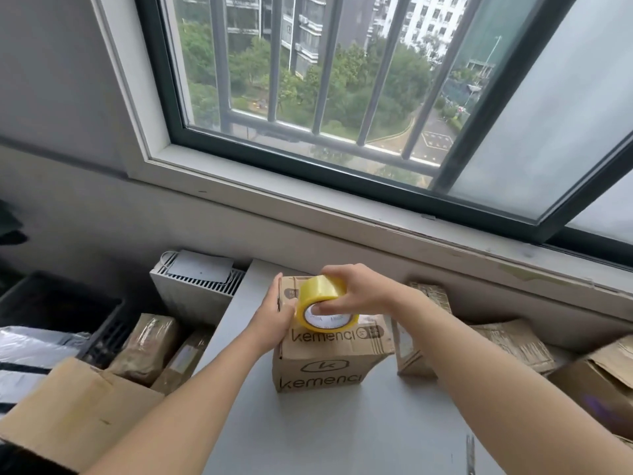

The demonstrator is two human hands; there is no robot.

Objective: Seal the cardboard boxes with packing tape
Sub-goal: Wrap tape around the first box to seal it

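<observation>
A brown cardboard box [329, 365] printed "kemenci" stands on the grey table [342, 433] below the window. A roll of yellow packing tape [320, 296] hovers just over the box's top. My right hand [356, 289] grips the roll from above, with a thumb reaching into its core. My left hand [274, 317] lies flat against the box's left top edge, its fingers straight and its thumb near the roll. The box's top seam is mostly hidden by the roll and hands.
More cardboard boxes [507, 341] lie to the right, one open box [596, 382] at the far right. Wrapped parcels [150, 344] and an open box [75, 413] sit left of the table. Scissors [470, 454] lie at the front edge. A radiator [191, 289] stands behind.
</observation>
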